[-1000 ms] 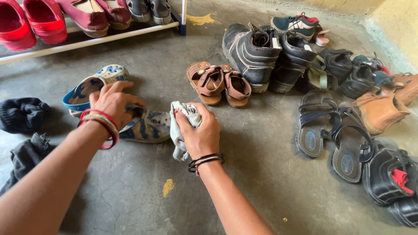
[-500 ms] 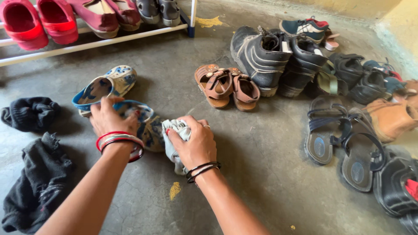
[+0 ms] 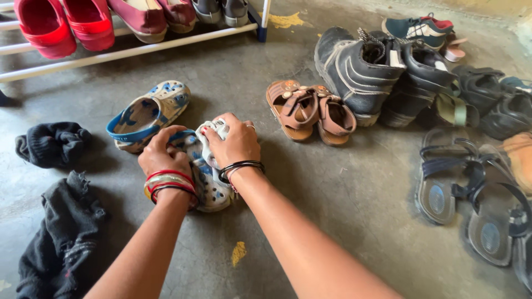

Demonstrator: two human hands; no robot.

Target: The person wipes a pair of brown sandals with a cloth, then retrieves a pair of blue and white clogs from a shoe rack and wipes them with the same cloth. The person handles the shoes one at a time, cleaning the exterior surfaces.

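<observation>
- Half a second ago the right hand pressed its pale grey cloth against the floor just beside the patterned clog; now hand and cloth have come up onto the shoe itself, so the wiping looks to have moved from the approach to actual contact with the upper.
- The left hand has shifted too — from resting over the clog's opening to gripping its heel end, fingers curled around the blue-rimmed collar, steadying it.
- The blue-and-white patterned clog lies on the concrete floor between the two hands, toe pointing toward the camera, its toe cap showing below the wrists.
- Right-hand fingers are closed tight around the bunched cloth; the wad peeks out at the fingertips and sits touching the clog's upper, at the side facing the left hand.
- The clog's mate lies just behind, tipped toward the shoe rack, untouched and near the left knuckles.
- A pair of brown sandals sits apart to the right, with black boots beyond them.
- Two dark cloths — one balled, one spread — lie well to the left, out of both hands' grasp.
</observation>
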